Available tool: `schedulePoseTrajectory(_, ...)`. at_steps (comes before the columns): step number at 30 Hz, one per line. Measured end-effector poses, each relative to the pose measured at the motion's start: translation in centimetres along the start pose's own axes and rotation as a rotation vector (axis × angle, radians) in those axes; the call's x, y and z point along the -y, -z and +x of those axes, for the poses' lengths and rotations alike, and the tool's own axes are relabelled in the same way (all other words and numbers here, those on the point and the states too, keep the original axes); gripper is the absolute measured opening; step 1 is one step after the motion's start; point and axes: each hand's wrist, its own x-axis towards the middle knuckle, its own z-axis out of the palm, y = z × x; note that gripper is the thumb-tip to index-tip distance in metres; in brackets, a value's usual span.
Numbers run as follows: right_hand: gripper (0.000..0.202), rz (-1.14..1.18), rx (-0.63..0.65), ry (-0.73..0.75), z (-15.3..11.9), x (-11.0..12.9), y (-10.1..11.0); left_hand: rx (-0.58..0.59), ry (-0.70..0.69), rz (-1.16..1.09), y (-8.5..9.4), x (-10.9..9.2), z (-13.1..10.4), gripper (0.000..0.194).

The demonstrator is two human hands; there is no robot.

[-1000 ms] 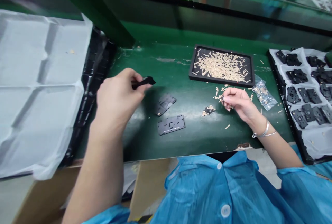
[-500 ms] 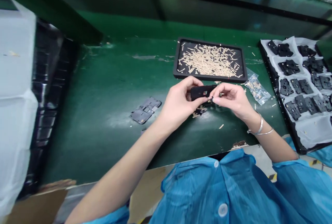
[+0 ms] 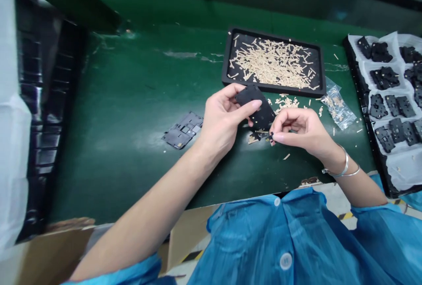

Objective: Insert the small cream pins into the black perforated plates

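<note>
My left hand (image 3: pixel 224 115) grips a flat black plastic part (image 3: pixel 256 104) by its left edge, thumb across its face, tilted above the table. Close to the part's lower right corner, my right hand (image 3: pixel 298 131) pinches a small black piece (image 3: pixel 271 137) between thumb and fingertips; its exact kind is too small to tell. Under the hands lies a little heap of black and tan bits (image 3: pixel 254 137). To the left, a second black plastic part (image 3: pixel 183 130) with cut-outs rests flat on the green table (image 3: pixel 132 87).
Beyond my hands stands a black tray (image 3: pixel 227 65) of tan strips (image 3: pixel 273 65). More strips are scattered around a clear plastic bag (image 3: pixel 341 108). A compartment tray (image 3: pixel 404 162) of black parts is at the right; stacked black trays (image 3: pixel 33 113) stand at the left.
The black part in my left hand has turned so its broad face shows. My right hand has drawn slightly away and down with the small piece. The camera view has shifted.
</note>
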Motion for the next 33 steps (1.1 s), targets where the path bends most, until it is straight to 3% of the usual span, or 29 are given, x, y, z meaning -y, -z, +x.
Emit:
schedulePoseTrajectory(7, 0.021, 0.02, 0.019, -0.042, 0.0, -0.3, -0.2, 0.01, -0.03, -0.125, -0.5, 0.7, -0.3, 0.025)
schedulePoseTrajectory(12, 0.008, -0.181, -0.351, 0.113, 0.1, -0.3, -1.0, -0.09, -0.124, -0.182, -0.6, 1.5, -0.1, 0.033)
schedulePoseTrajectory(16, 0.009, -0.321, -0.482, 0.179, 0.1, -0.5, -1.4, -0.126, -0.183, -0.175, -0.4, 1.4, -0.3, 0.034)
schedulePoseTrajectory(33, 0.012, -0.396, -0.474, 0.157, 0.1, -0.6, -1.7, -0.09, -0.246, -0.171, -0.3, 1.2, -0.2, 0.033)
